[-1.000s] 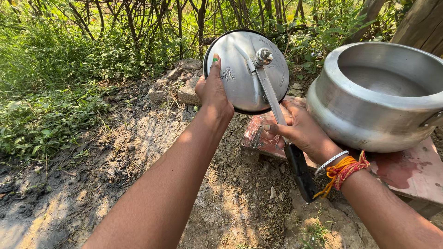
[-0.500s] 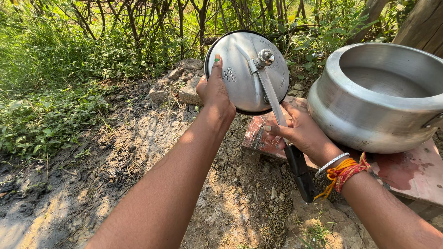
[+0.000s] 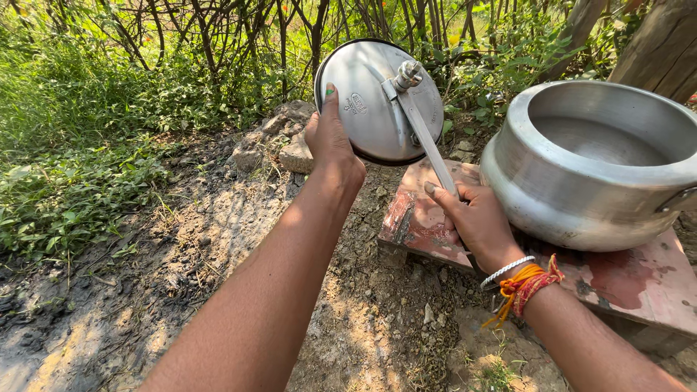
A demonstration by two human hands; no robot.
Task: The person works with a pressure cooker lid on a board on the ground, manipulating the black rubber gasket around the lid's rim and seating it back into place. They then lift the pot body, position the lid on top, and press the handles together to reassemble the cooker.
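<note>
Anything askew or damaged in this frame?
Mostly fine. The metal pot sits tilted on the red-stained slab, leaning toward the person rather than level. The slab's paint is worn and patchy. The lid is held up in the air on edge by the left hand and right hand; no dents visible.

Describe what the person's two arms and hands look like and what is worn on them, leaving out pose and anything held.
Both forearms are bare, with no sleeves in view. The left hand wears nothing, but its thumbnail is painted green. The right hand has a thin silver bangle at the wrist, and beside it a bundle of orange and red threads with loose ends hanging down.
</note>
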